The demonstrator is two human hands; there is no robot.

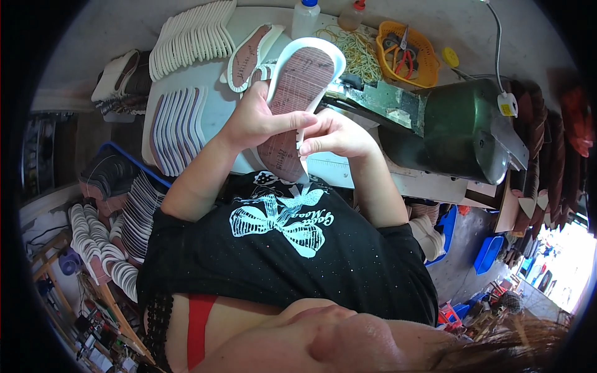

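Note:
A brown shoe insole point(301, 74) with a white rim is held up above the table, tilted, its lined brown face showing. My left hand point(256, 121) grips it from the left edge, the thumb lying across its middle. At the right edge, my right hand point(339, 135) pinches the white edging strip point(305, 166) between thumb and fingers. The strip's lower end hangs beside the narrow part of the insole. Fingers behind the insole are hidden. Another brown insole with a white edge point(247, 57) lies on the table just beyond my left hand.
A green sewing-type machine point(460, 127) stands right of my right hand. Behind are yellowish cords point(356, 57), a yellow basket point(385, 38) with pliers, and a blue-capped bottle point(305, 20). White insole stacks point(193, 38) and a striped row of insoles point(179, 129) lie left.

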